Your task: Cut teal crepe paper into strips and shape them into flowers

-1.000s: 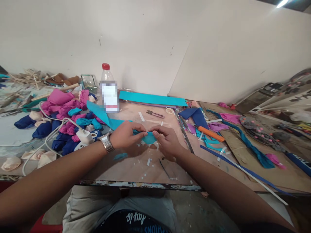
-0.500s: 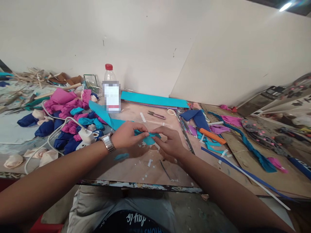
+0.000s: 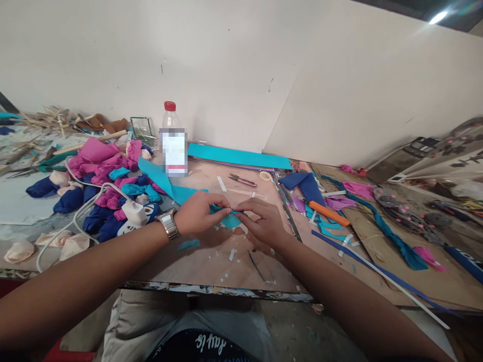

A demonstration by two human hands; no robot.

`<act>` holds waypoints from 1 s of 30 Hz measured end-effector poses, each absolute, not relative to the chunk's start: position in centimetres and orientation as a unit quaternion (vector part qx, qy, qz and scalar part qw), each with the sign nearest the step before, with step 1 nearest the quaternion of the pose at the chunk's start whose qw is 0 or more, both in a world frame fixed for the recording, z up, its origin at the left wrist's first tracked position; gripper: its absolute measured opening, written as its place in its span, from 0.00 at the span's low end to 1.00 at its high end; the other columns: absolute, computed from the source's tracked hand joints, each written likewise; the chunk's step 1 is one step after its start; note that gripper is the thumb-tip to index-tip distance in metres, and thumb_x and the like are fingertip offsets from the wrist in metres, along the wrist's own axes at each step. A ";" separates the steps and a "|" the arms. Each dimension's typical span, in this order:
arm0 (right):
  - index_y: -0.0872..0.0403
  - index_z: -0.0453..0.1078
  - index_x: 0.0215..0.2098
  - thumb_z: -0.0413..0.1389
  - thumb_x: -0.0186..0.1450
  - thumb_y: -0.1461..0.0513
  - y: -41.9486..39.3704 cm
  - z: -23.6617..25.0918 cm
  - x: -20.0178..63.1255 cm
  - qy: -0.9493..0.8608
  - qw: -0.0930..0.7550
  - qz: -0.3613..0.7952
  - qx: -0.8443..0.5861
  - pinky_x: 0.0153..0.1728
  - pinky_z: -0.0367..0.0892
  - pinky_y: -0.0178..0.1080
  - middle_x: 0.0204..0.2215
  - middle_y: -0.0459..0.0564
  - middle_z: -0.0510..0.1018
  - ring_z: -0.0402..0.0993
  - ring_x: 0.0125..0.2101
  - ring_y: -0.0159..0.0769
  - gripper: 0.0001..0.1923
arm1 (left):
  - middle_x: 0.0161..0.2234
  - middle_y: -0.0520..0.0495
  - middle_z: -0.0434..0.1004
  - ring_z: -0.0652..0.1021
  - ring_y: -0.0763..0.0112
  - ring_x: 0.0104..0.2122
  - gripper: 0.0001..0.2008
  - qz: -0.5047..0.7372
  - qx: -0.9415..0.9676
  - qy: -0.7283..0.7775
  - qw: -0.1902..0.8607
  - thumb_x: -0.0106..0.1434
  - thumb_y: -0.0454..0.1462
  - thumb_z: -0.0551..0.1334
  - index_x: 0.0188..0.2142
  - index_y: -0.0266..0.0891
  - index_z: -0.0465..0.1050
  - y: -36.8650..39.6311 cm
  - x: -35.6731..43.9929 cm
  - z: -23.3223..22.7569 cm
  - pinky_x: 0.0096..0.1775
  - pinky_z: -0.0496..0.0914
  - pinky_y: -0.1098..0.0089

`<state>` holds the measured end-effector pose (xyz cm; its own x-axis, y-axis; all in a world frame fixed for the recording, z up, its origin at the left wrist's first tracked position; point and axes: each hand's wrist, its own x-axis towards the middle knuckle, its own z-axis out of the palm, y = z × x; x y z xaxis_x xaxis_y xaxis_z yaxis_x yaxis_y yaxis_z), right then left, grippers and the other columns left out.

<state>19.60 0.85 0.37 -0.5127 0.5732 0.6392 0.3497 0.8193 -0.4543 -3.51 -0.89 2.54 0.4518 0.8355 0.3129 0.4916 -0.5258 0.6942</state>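
Both my hands meet above the middle of the table, pinching a turquoise strip [image 3: 231, 221] that looks like fabric or crepe paper. My left hand [image 3: 199, 213], with a metal watch on the wrist, grips it between thumb and forefinger. From the right, the thumb and forefinger of my right hand [image 3: 264, 221] close on the same strip, almost touching the left fingertips. A longer turquoise length [image 3: 162, 181] runs back to the left behind my left hand; its join with the pinched part is hidden. A small turquoise scrap [image 3: 188, 245] lies below my left hand.
Left are pink and blue fabric bundles [image 3: 101, 156], a white power strip [image 3: 138, 218] and a bottle [image 3: 171, 118]. Thread snips [image 3: 243, 180], a tape roll [image 3: 265, 176] and a flat turquoise strip [image 3: 237, 156] lie behind. An orange-handled cutter [image 3: 329, 213] is at right.
My right fingertips have drawn in against my left ones, and the bit of strip that stuck out beyond them on the right no longer shows. The rest stays put.
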 end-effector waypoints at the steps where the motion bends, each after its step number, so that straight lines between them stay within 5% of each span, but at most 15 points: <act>1: 0.51 0.78 0.42 0.61 0.68 0.62 0.8 0.4 19.6 -0.859 0.414 0.133 -0.271 0.40 0.73 0.38 0.35 0.50 0.83 0.80 0.37 0.36 0.05 | 0.35 0.51 0.84 0.79 0.68 0.34 0.13 0.327 0.811 0.410 0.261 0.68 0.45 0.60 0.38 0.43 0.81 -0.9 -3.5 2.5 0.38 0.67 0.69; 30: 0.52 0.73 0.39 0.58 0.69 0.60 0.1 0.6 18.9 -0.836 0.399 0.176 -0.333 0.39 0.69 0.39 0.33 0.49 0.78 0.73 0.36 0.36 0.04 | 0.38 0.47 0.84 0.79 0.64 0.39 0.16 0.347 0.835 0.399 0.155 0.72 0.47 0.55 0.41 0.43 0.79 -1.5 -3.0 1.7 0.44 0.68 0.64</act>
